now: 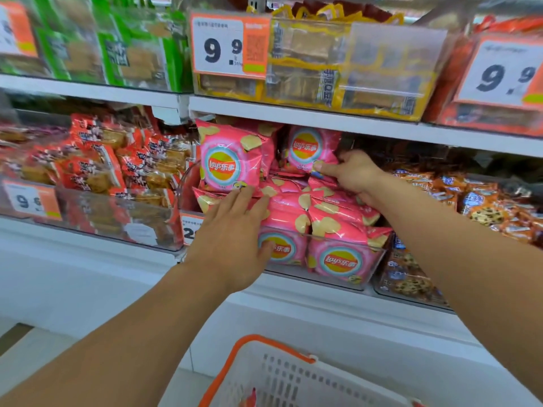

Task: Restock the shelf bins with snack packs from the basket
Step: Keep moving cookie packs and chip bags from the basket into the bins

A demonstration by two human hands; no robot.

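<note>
While the right hand (351,171) pinches a pink pack (311,148) upright, the flat, open left hand (232,233) should steady the front packs (338,254); seat it snugly in the bin (379,257).

Pink glossy foil chip packs (320,214): smooth, reflective film. Clear rigid plastic shelf bin (371,259): transparent, shiny. White perforated plastic basket (296,380), orange rim: matt. White shelf edge (293,111): smooth, painted finish. Orange-white paper price tag (230,45): matt.
</note>
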